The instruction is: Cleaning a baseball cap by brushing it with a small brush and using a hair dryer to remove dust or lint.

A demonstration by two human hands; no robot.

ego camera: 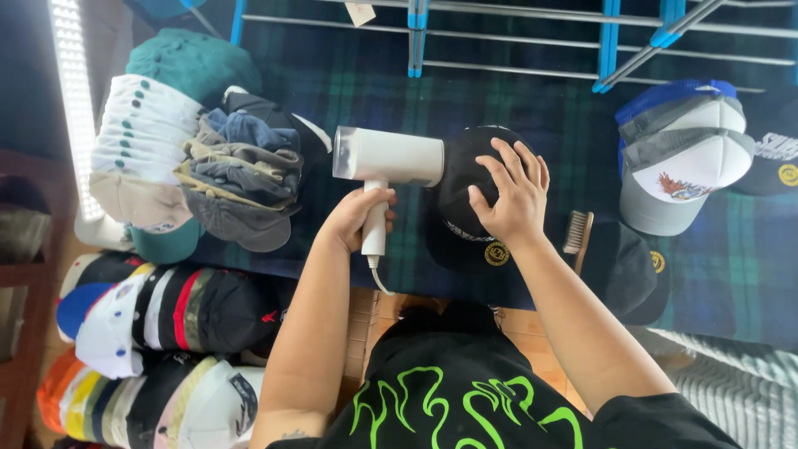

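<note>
My left hand [359, 216] grips the handle of a white handheld steamer [388, 156], whose head points right at a black cap [465, 187]. The cap rests on a dark green plaid cloth [366, 91] with its brim toward me. My right hand [511, 195] lies on the cap's crown with fingers spread, pressing it down. The steamer's white cord [378, 277] hangs down from the handle over the table's near edge.
Stacks of caps [208, 158] lie at the left, more rows [158, 312] below them. White and grey trucker caps [686, 154] stand at right. A wooden brush [577, 234] and another black cap [628, 266] lie right of my arm. A blue-and-metal rack [515, 33] spans the back.
</note>
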